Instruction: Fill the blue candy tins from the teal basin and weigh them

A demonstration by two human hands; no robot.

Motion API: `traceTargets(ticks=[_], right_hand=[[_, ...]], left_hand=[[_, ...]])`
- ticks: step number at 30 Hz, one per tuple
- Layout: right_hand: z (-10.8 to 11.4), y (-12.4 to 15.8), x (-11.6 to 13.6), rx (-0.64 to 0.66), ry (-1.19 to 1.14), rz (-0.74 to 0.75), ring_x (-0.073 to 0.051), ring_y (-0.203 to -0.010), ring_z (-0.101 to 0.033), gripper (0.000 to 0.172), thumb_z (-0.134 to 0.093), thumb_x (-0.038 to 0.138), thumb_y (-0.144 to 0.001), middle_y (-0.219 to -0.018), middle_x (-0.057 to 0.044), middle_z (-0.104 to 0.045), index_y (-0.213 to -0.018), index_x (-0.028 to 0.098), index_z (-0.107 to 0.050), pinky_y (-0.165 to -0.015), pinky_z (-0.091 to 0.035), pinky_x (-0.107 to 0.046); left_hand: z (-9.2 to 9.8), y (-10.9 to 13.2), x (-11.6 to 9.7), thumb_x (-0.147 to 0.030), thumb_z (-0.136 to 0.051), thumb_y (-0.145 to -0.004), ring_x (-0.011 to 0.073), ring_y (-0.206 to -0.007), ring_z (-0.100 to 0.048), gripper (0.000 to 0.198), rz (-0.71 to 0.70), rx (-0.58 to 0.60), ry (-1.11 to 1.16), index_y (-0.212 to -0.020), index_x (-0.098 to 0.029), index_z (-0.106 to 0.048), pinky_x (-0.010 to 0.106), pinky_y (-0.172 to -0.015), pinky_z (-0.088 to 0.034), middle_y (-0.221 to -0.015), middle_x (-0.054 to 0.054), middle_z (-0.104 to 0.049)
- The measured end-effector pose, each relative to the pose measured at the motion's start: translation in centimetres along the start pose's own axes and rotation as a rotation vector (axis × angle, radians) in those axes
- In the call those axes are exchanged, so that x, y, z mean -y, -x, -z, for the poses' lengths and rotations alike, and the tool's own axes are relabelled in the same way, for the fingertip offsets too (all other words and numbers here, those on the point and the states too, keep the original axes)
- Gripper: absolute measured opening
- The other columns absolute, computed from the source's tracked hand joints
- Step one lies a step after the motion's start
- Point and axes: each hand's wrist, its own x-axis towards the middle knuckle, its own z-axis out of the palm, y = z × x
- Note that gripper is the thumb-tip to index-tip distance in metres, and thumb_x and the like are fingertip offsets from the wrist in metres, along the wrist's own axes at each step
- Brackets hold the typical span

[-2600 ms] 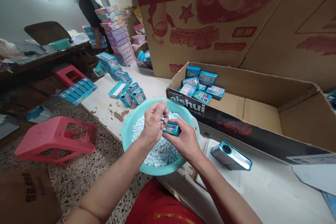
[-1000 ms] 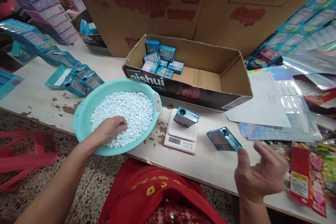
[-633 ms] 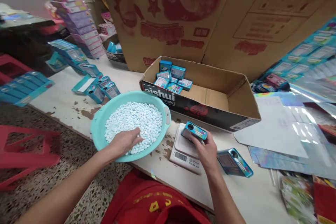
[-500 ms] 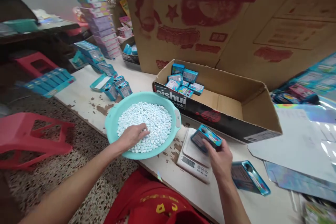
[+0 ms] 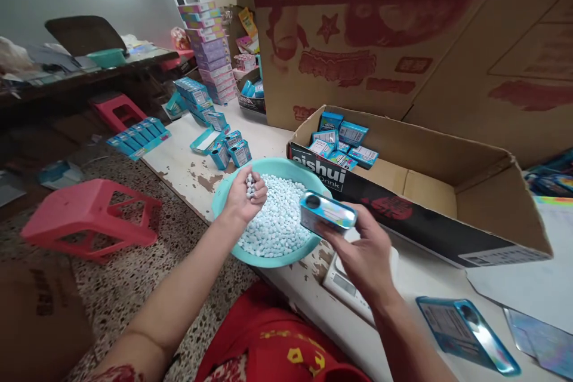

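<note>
My left hand is cupped, palm up, over the teal basin, closed round a few pale blue candy tablets. The basin is full of the same tablets. My right hand grips a small blue tin with a round hole in its top, held just right of the basin and above a white scale. A second blue tin lies flat on the white table to the right.
An open cardboard box behind the basin holds several blue tins at its left end. Large cartons stand behind. More blue and purple boxes are stacked far left. Red stools stand on the floor.
My left hand has come up out of the tablets with a small handful. My right hand has lifted the tin off the scale toward the basin.
</note>
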Motion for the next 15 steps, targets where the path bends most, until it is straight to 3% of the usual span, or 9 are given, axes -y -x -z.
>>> traceTargets(ticks=[3,6,10,15], right_hand=[[-2.7,-0.7,0.0,0.132,0.045,0.04,-0.019,-0.082,-0.061,0.025,-0.071,0.039,-0.077,-0.091,-0.002,-0.067,-0.096,0.023,-0.065,-0.074,-0.047,-0.031],[-4.5,-0.9,-0.4,0.157,0.101,0.048,-0.021,-0.084,-0.061,0.027,-0.069,0.041,-0.078,-0.094,-0.004,-0.067,-0.096,0.022,-0.064,-0.074,-0.046,-0.032],[-5.3,-0.9,-0.6,0.18,0.203,0.059,-0.022,-0.084,-0.06,0.025,-0.067,0.041,-0.079,-0.091,-0.004,-0.066,-0.094,0.022,-0.062,-0.071,-0.044,-0.031],[-5.3,-1.0,-0.5,0.2,0.271,0.054,-0.021,-0.082,-0.059,0.022,-0.065,0.039,-0.081,-0.089,-0.003,-0.065,-0.092,0.022,-0.06,-0.069,-0.041,-0.03]], left_hand=[[-2.6,1.2,-0.2,-0.036,-0.055,-0.085,0.0046,-0.033,-0.027,0.033,-0.153,0.112,-0.058,-0.06,-0.018,-0.044,0.015,-0.031,-0.015,-0.043,-0.008,-0.028],[-4.0,1.7,0.4,-0.037,-0.062,-0.078,0.0054,-0.038,-0.036,0.029,-0.313,0.116,-0.139,-0.063,-0.019,-0.046,0.017,-0.035,-0.024,-0.047,-0.007,-0.037],[-4.0,1.4,1.6,-0.035,-0.068,-0.07,0.0072,-0.048,-0.048,0.025,-0.478,0.081,-0.3,-0.065,-0.017,-0.05,0.019,-0.044,-0.035,-0.058,-0.004,-0.049],[-3.8,1.2,2.2,-0.039,-0.069,-0.071,0.0072,-0.05,-0.048,0.029,-0.524,0.077,-0.359,-0.065,-0.018,-0.05,0.019,-0.048,-0.038,-0.058,-0.005,-0.046]])
